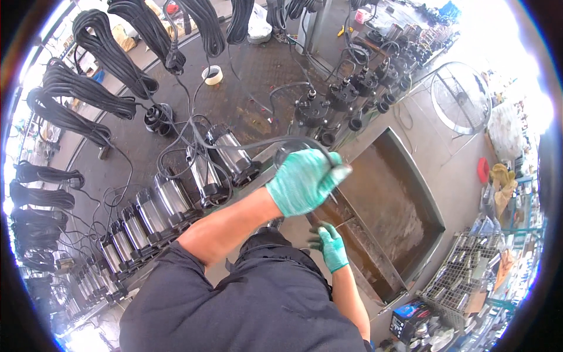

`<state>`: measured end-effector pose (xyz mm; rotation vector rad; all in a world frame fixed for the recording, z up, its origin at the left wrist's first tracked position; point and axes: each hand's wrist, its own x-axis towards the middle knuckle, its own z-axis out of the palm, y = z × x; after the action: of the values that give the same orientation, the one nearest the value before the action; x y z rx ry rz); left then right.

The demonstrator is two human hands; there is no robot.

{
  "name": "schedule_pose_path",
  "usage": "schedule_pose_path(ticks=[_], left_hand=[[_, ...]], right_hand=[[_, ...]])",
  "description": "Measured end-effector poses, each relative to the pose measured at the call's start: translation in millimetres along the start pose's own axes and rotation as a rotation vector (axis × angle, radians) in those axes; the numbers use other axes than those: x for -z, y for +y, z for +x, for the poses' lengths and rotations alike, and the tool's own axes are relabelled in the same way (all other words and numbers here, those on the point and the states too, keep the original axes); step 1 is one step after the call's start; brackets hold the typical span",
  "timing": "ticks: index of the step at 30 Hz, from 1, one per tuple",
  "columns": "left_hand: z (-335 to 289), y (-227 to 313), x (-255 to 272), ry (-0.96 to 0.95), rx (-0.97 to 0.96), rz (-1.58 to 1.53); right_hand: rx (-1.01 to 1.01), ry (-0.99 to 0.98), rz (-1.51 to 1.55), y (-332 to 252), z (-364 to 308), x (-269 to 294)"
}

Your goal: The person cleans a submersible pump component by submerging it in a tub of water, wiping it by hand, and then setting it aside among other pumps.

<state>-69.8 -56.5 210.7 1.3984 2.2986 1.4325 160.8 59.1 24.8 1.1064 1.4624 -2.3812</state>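
Both my hands wear green knit gloves. Near the middle, my left hand (305, 183) is closed, with a black cable (267, 142) curving into its fingers from the left. Just behind its knuckles shows a dark round piece (288, 149), mostly covered by the glove. Lower and nearer my body, my right hand (333, 249) curls its fingers at a dark, narrow thing (314, 220), whose kind I cannot make out. What lies between the two hands is hidden by the left glove. Both hands are beside a metal tank (423, 176) of brownish water.
Steel-bodied pumps (151, 210) line the bench edge at left; black-topped pumps (311, 108) line it at far right. Coiled cables (111, 50) hang over the dark bench (240, 82). A tape roll (212, 75), floor fan (461, 98), and wire basket (463, 273) are around.
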Motion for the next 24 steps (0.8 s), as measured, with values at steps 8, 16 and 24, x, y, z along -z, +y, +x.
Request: schedule_pose_path(ticks=[8,16,24], left_hand=[[-1.9,73.4,-58.8,-0.050,0.029,-0.435],[-38.5,-54.6,-160.2,-0.175,0.375,-0.389],[-81.4,-127.2,-232.2,-0.452,0.580,0.179]], right_hand=[[0.318,0.223,0.145,6.1,-59.4,15.9],[0.358,0.774,-0.584,1.9,-121.1,129.7],[0.028,0.768,-1.164,-36.8,-114.9,145.8]])
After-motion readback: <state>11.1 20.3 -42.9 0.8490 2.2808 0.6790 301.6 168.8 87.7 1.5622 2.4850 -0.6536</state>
